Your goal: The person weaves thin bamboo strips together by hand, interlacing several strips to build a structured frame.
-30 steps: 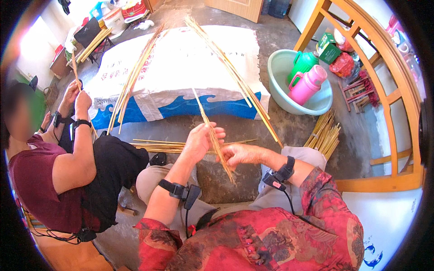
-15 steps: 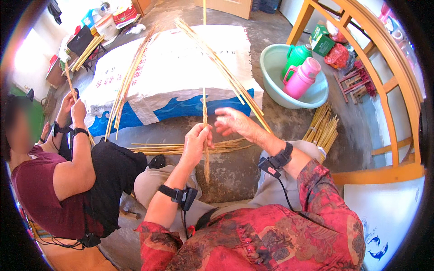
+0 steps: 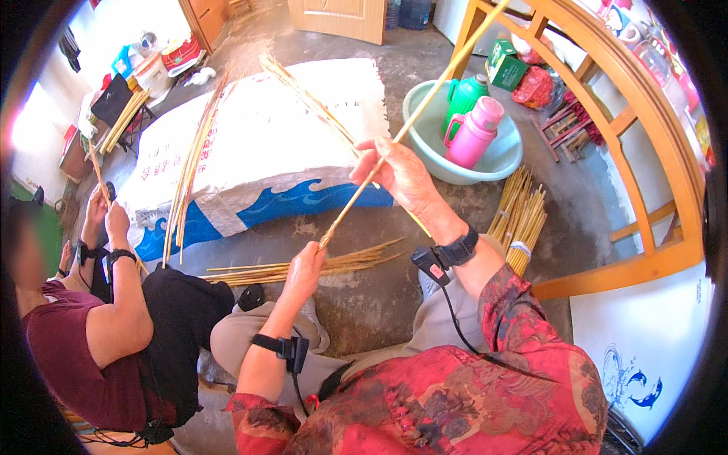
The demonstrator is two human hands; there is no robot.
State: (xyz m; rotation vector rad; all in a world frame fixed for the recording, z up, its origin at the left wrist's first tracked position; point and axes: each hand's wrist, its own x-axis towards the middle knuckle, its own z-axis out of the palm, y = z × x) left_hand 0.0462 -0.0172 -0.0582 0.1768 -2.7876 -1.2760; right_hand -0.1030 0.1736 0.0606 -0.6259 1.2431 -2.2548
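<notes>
You are wearing a red, dark-flowered shirt (image 3: 470,379). Between your left hand (image 3: 305,269) and right hand (image 3: 402,174), the stalk (image 3: 353,203) is showing straw yellow. Beyond the latter, the basin (image 3: 493,171) is showing pale aqua, one flask (image 3: 472,138) pink.

Indoor room, patchy grey floor (image 3: 565,243), white wall (image 3: 45,129) left with strong glare. Light-wood door (image 3: 341,19) at top. Table (image 3: 258,121) mid-room, draped white, blue wave-pattern front. Black chair (image 3: 112,98) upper left. Wooden frame (image 3: 618,274) right; white panel (image 3: 637,326) with dolphin print below.

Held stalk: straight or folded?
Straight: the stalk runs unbent from left hand past right hand; its gripped end is hidden.
</notes>
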